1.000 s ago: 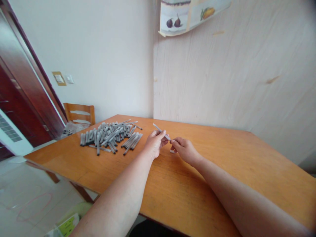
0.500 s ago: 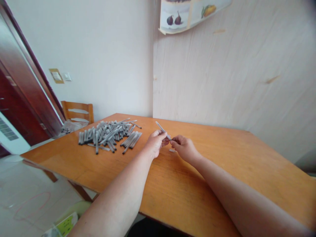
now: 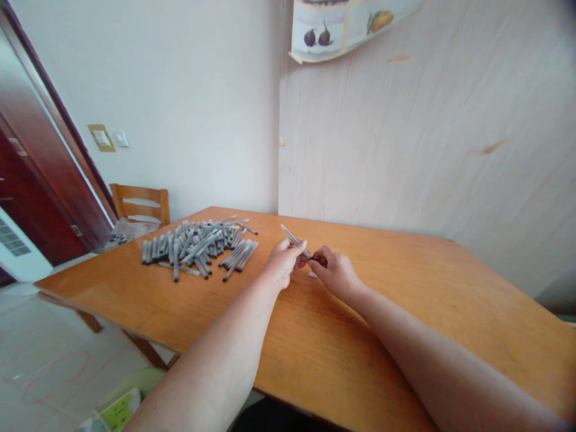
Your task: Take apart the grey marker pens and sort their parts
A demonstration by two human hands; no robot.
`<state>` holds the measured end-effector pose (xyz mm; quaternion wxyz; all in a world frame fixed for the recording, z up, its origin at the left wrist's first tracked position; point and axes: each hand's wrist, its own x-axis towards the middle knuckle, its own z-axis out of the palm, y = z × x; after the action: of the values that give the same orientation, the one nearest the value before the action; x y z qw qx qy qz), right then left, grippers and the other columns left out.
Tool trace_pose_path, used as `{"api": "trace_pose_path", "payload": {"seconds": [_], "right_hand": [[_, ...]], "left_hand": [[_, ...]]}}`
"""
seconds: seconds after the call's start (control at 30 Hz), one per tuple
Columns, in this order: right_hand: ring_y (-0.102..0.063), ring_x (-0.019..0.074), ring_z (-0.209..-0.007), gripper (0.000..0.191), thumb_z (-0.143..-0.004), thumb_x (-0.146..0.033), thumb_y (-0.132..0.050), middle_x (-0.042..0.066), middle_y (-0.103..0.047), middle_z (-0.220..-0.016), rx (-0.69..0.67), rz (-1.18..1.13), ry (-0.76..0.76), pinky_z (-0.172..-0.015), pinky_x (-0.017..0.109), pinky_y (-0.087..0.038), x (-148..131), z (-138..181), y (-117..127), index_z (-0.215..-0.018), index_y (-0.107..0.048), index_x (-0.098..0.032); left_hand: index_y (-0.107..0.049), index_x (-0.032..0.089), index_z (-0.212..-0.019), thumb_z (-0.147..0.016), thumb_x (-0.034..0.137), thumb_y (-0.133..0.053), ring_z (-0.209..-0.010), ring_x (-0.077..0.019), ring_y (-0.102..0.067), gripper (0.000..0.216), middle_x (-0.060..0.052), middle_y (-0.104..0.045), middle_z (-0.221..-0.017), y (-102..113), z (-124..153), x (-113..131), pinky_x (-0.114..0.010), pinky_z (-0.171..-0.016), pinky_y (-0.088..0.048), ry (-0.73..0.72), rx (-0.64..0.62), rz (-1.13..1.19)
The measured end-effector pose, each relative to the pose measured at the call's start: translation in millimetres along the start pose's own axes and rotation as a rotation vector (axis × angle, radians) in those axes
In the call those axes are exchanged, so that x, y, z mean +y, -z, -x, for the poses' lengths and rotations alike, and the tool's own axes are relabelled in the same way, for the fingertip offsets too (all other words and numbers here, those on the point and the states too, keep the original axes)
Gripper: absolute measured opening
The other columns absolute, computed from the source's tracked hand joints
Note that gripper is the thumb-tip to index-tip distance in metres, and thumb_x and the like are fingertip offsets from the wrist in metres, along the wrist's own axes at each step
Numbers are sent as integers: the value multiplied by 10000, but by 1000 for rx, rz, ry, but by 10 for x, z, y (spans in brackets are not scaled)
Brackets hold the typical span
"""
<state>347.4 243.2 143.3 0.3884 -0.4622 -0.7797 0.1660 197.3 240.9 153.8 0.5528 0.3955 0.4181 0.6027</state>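
Between the thumb and fingers of my left hand [image 3: 286,261] is a slim pen [image 3: 290,234] with a pale, see-through barrel, slanting up and to the left. My right hand [image 3: 333,268] is closed in a pinch at the pen's dark lower end; its fingers hide most of that tip. A small whitish piece [image 3: 312,275], perhaps a cap, lies on the table just below the hands, partly covered by the right one. To the left of my hands lies a small row of similar pens [image 3: 240,255], beside a big heap of pens [image 3: 193,240] with dark ends.
The wooden table [image 3: 405,288] reaches to the wall at the back. Beyond its left edge stand a wooden chair [image 3: 141,201] with a plastic bag [image 3: 128,231] on it. A bin [image 3: 135,390] stands on the floor below the table's front left edge.
The pen and both hands have shifted very slightly, with the pen's upper end a little lower and further left. The piles of pens are unchanged.
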Motion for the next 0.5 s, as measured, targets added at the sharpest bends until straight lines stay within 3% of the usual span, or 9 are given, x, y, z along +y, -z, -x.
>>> {"api": "trace_pose_path", "payload": {"seconds": [0.3, 0.5], "right_hand": [[-559, 132, -599, 96, -797, -294, -559, 15, -650, -682, 0, 38, 1, -552, 231, -352, 8, 3, 14, -808, -586, -203], [-551, 134, -594, 102, -790, -302, -551, 12, -645, -682, 34, 17, -29, -541, 231, -353, 103, -33, 12, -800, -577, -204]], "left_hand": [[-561, 152, -772, -681, 462, -752, -550, -110, -590, 376, -35, -631, -655, -4, -3, -21, -211, -512, -436, 50, 43, -10], [-570, 159, -874, -767, 230, -651, -681, -141, -663, 152, -74, -690, -799, -7, 22, 10, -226, -589, -482, 53, -90, 65]]}}
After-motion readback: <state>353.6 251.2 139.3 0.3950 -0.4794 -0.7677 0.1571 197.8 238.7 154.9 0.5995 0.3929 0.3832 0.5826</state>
